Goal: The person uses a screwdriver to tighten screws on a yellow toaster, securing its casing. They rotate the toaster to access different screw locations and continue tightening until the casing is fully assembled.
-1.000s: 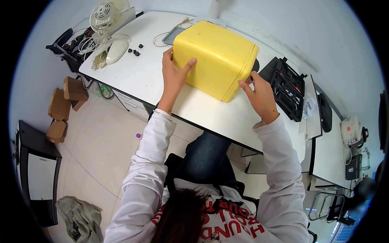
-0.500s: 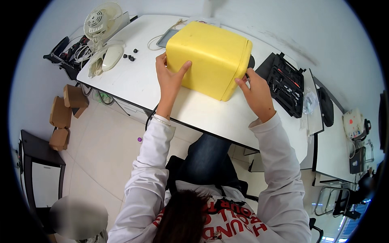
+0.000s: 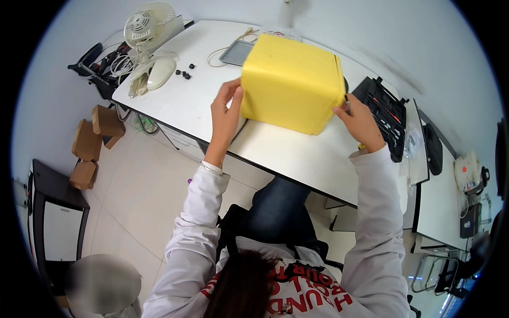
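Box of smooth yellow plastic (image 3: 291,87), big and rounded at the edges, is set at centre stage, over the white, dark-edged surface (image 3: 286,151), with its broad side turned towards the wearer. At its left end, the left hand (image 3: 226,114) is placed, fingers bent against the corner and thumb raised alongside; how firmly the box is gripped there cannot be told. On the other flank, the right rim is pinched by the right hand (image 3: 363,122), thumb in front, fingers partly hidden, and something dark, too small to make out, is seen at the fingertips.

Just beyond the right hand, an opened black plastic tool case (image 3: 389,119) is laid out, its moulded slots filled with tools, and by it a crumpled clear plastic bag (image 3: 413,143) is spotted. Behind the box, a shallow grey rectangular tray (image 3: 237,53) is partly covered from view. Over to the left, small black knob-like pieces (image 3: 186,76) are clustered near a rounded cream plastic base (image 3: 161,73), and past that a white caged fan (image 3: 148,24) is seen. Down on the floor, open brown cardboard boxes (image 3: 86,140) are grouped.
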`<state>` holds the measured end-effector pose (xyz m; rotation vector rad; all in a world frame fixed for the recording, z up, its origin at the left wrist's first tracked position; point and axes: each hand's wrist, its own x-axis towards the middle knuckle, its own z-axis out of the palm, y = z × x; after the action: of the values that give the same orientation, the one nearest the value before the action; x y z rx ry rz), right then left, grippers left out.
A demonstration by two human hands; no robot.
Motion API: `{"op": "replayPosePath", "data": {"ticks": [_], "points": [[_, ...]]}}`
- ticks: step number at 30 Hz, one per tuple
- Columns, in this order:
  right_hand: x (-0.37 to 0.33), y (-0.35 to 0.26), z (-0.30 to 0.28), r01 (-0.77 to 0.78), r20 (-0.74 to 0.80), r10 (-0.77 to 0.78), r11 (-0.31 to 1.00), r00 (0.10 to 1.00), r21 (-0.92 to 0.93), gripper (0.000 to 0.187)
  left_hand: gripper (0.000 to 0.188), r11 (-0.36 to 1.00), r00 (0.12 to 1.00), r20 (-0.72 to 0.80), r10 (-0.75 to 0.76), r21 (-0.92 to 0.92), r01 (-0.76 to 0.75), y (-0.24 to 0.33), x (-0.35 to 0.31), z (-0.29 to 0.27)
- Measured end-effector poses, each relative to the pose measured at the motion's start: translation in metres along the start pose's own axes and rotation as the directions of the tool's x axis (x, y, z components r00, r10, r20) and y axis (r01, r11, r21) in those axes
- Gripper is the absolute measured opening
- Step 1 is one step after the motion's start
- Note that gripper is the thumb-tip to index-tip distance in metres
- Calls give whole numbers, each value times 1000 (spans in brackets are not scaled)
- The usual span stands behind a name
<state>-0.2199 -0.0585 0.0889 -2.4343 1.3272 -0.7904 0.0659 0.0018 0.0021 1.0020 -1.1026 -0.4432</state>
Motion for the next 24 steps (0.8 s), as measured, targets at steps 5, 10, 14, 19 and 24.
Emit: {"op": "replayPosePath", "data": {"ticks": [5, 10, 14, 19, 24], "points": [[0, 23, -3, -39, -19, 40, 999, 999, 14, 27, 41, 999, 999, 30, -22, 36, 20, 17, -20, -6], [1, 33, 1, -69, -90, 72, 997, 993, 38, 27, 39, 995, 997, 36, -62, 83, 59, 31, -40, -1], [6, 50, 0, -93, -135, 94, 996, 986, 12, 26, 46, 996, 999, 33, 26, 81, -28, 39, -70, 17], [13, 44, -5, -281, -23, 287, 949, 958, 142, 30, 52, 992, 994, 62, 87, 89, -92, 50, -100, 33], [21, 53, -12, -424, 110, 415, 821, 903, 381, 36, 58, 996, 994, 65, 87, -3, -87, 51, -107, 39]]}}
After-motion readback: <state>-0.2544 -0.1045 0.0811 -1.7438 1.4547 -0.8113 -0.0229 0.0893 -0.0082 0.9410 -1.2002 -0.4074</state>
